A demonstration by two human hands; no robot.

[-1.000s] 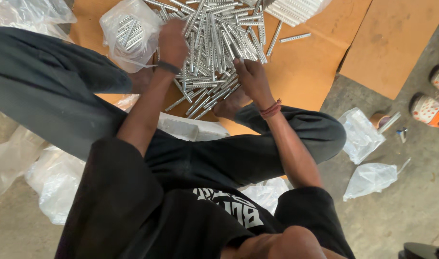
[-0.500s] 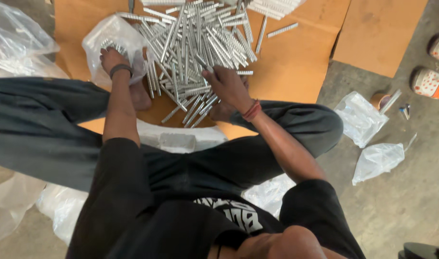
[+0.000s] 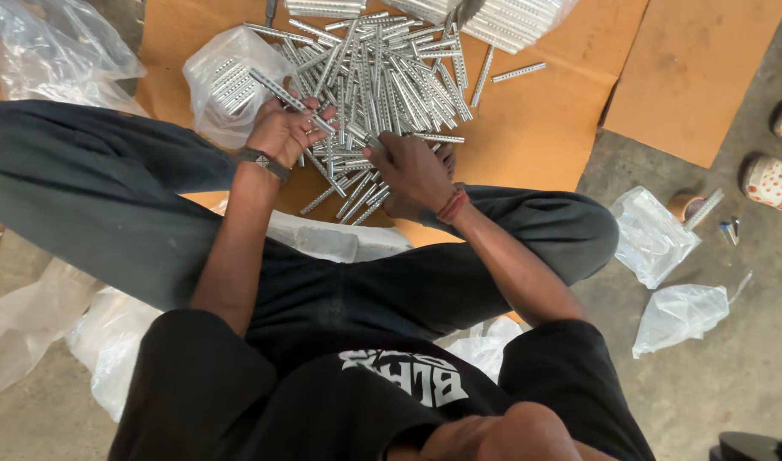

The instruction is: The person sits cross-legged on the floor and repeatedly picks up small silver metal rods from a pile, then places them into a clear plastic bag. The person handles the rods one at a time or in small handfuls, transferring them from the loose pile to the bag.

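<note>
Left hand (image 3: 282, 130) pinches one metal strip (image 3: 290, 96) above the pile of strips (image 3: 391, 81); right hand (image 3: 415, 171) curls, digging into its near edge.

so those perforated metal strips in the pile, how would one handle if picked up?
Probably stiff: the strip in the left hand stays straight past the fingers. Likely light, since it is thin and punched with holes. Flat-looking, so it should slide on the cardboard rather than roll.

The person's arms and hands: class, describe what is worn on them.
Both forearms are bare below short black sleeves. The left hand has a dark band at its wrist. The right hand has a red-orange thread band. No gloves or rings visible.
</note>
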